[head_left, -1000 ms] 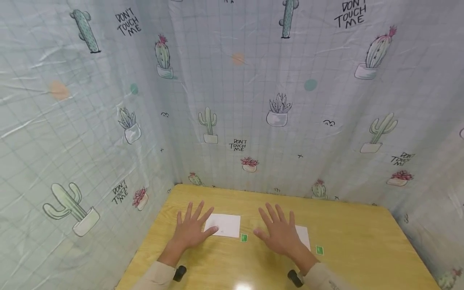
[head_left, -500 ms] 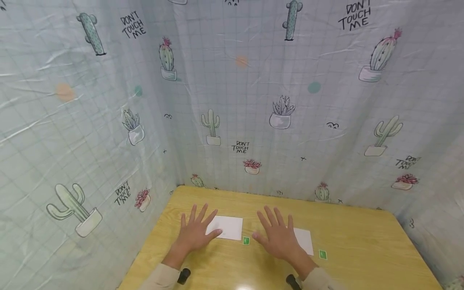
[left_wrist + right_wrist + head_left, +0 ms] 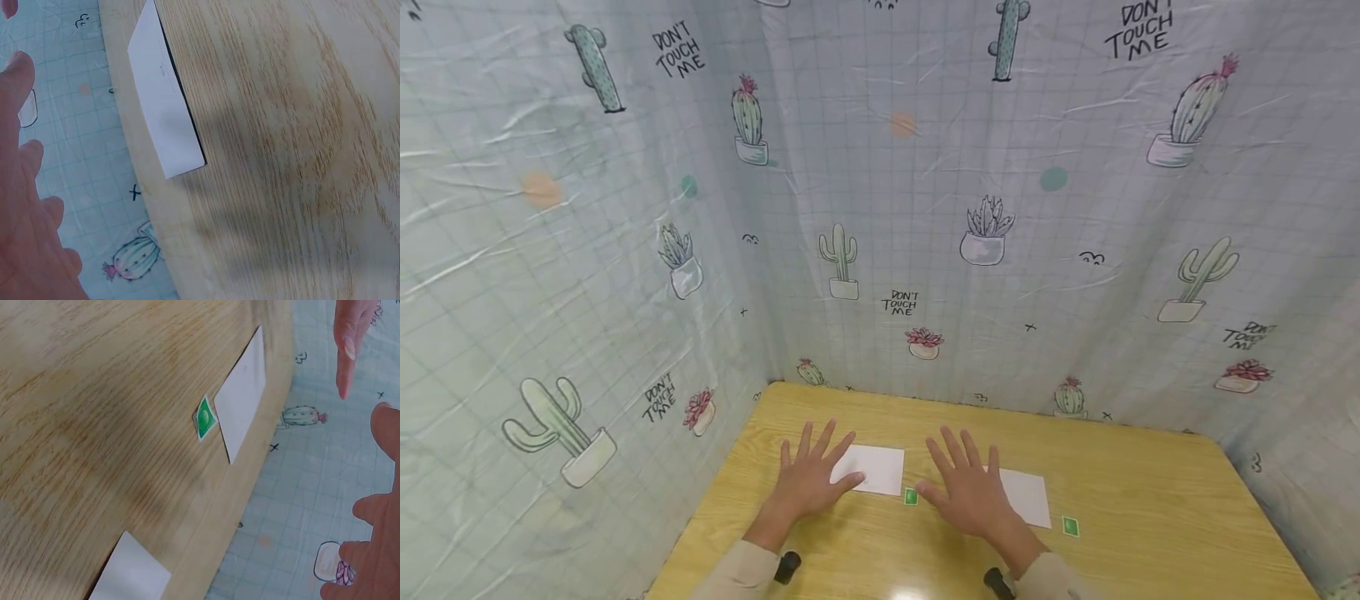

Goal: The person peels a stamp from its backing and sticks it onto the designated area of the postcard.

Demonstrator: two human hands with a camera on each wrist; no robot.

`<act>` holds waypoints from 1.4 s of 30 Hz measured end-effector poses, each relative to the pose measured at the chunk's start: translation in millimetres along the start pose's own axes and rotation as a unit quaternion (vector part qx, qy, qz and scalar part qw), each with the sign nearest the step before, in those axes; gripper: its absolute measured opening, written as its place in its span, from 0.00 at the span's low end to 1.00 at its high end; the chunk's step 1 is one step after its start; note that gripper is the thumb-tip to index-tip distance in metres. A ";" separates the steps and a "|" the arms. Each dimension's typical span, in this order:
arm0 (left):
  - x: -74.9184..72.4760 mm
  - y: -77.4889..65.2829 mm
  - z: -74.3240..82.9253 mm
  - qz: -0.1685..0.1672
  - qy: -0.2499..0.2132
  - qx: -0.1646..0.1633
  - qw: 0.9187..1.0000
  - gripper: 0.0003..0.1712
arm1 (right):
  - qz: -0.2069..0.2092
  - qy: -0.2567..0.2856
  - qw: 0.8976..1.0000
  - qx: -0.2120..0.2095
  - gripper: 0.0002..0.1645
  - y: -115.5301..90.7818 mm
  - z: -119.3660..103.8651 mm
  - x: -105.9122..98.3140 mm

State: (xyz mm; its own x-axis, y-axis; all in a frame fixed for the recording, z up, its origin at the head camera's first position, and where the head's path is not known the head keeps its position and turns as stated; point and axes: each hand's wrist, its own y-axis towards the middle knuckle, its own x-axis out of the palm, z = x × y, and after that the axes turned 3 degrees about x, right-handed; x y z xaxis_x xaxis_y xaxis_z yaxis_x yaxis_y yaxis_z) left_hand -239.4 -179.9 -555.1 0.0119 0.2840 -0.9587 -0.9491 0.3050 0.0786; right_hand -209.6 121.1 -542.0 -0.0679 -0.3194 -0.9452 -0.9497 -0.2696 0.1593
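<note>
Both hands are held over a wooden table with fingers spread and nothing in them. My left hand (image 3: pixel 807 480) overlaps the left edge of a white sheet of paper (image 3: pixel 880 469) in the head view. My right hand (image 3: pixel 972 490) covers the left part of a second white sheet (image 3: pixel 1027 498). A small green card (image 3: pixel 911 497) lies at the near right corner of the first sheet, close to my right thumb. Another green card (image 3: pixel 1071 526) lies right of the second sheet. The left wrist view shows one sheet (image 3: pixel 164 103) flat on the wood, below the hand.
The wooden table (image 3: pixel 1150 517) meets a hanging cloth (image 3: pixel 880 200) printed with cacti at the back and left. Long beige sleeves (image 3: pixel 737 571) cover the forearms. A dark strap piece (image 3: pixel 787 567) sits at the left wrist, and a similar one (image 3: pixel 998 583) at the right.
My right hand has shifted left, uncovering more of the second sheet. The left hand keeps its spread pose over the first sheet. The head view has shifted slightly.
</note>
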 end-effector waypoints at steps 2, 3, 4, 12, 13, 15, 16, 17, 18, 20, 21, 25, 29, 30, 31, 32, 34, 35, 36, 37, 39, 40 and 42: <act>1.1 0.3 -0.7 0.001 0.002 0.000 1.000 0.44 | 0.002 0.002 1.000 -0.001 0.48 0.9 -1.9 0.9; 1.6 0.5 -1.0 0.002 0.001 0.001 1.000 0.44 | 0.001 0.002 1.000 0.000 0.48 1.4 -2.7 2.0; 2.3 0.5 -1.4 0.004 0.000 0.003 1.000 0.44 | 0.002 0.000 1.000 -0.001 0.48 1.6 -3.7 2.9; 10.4 -3.8 -4.7 -0.003 0.002 -0.004 1.000 0.45 | -0.032 0.000 0.999 0.012 0.49 0.5 -8.2 14.7; 11.0 -3.8 -4.9 -0.003 0.000 -0.005 1.000 0.44 | -0.032 0.002 0.999 0.013 0.48 0.4 -8.5 15.6; 11.9 -3.4 -5.0 -0.002 -0.004 -0.005 1.000 0.44 | -0.031 0.001 0.999 0.015 0.48 0.6 -8.8 17.1; 12.2 -3.2 -4.9 -0.001 -0.006 -0.004 1.000 0.44 | -0.030 -0.001 0.999 0.015 0.48 1.0 -8.7 17.9; 12.5 -2.9 -5.0 -0.002 -0.008 -0.004 1.000 0.44 | -0.029 -0.004 0.999 0.016 0.48 1.4 -8.7 18.7; 12.7 -2.7 -4.9 -0.002 -0.009 -0.004 1.000 0.43 | -0.028 -0.005 0.999 0.016 0.48 2.0 -8.5 19.7; 12.9 -2.5 -5.2 -0.002 -0.009 -0.005 1.000 0.43 | -0.028 -0.008 0.999 0.015 0.48 3.2 -8.4 21.3; 13.1 -2.5 -5.5 -0.002 -0.010 -0.005 1.000 0.43 | -0.027 -0.008 0.999 0.015 0.48 3.8 -8.4 22.1; 13.8 -2.4 -7.3 0.000 -0.012 -0.005 1.000 0.43 | -0.024 -0.003 1.000 0.013 0.47 5.6 -8.5 24.9; 15.2 -1.1 -9.6 0.000 -0.014 -0.005 1.000 0.44 | -0.017 -0.006 1.000 0.011 0.45 6.5 -8.3 28.3; 15.5 -0.8 -9.9 -0.001 -0.013 -0.006 1.000 0.44 | -0.017 -0.008 1.000 0.011 0.45 6.6 -8.3 29.1; 15.6 -0.5 -10.1 0.000 -0.013 -0.007 1.000 0.44 | -0.016 -0.010 1.000 0.011 0.44 6.6 -8.3 29.7; 15.6 -0.1 -10.4 0.000 -0.011 -0.008 1.000 0.44 | -0.016 -0.011 1.000 0.011 0.44 6.8 -8.2 30.2; 15.7 0.6 -11.0 0.002 -0.007 -0.010 1.000 0.44 | -0.016 -0.010 1.000 0.011 0.44 6.8 -7.9 31.3; 15.7 0.8 -11.2 0.003 -0.006 -0.011 1.000 0.43 | -0.016 -0.011 1.000 0.011 0.44 6.7 -7.7 31.7; 15.8 1.1 -11.5 0.004 -0.005 -0.011 1.000 0.43 | -0.016 -0.010 1.000 0.011 0.44 6.7 -7.4 32.4; 15.9 1.4 -11.9 0.005 -0.005 -0.012 1.000 0.43 | -0.015 -0.009 1.000 0.010 0.44 6.7 -7.2 33.0; 16.4 2.0 -13.1 0.005 -0.003 -0.014 1.000 0.44 | -0.013 -0.007 1.000 0.008 0.44 7.0 -6.7 34.5; 16.8 2.1 -13.5 0.005 -0.002 -0.015 1.000 0.44 | -0.013 -0.007 1.000 0.008 0.44 7.1 -6.6 35.2; 17.7 1.8 -14.3 0.003 -0.002 -0.018 1.000 0.44 | -0.012 -0.006 1.000 0.006 0.44 7.4 -6.3 37.2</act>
State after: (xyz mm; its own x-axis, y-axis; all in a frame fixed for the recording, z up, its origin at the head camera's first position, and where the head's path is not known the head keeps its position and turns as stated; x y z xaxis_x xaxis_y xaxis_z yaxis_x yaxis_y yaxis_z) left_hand -245.4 -187.4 -575.8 0.0070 0.2893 -0.9572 -0.9600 0.2700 0.0746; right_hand -217.2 101.4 -574.2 -0.0481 -0.3017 -0.9522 -0.9548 -0.2659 0.1325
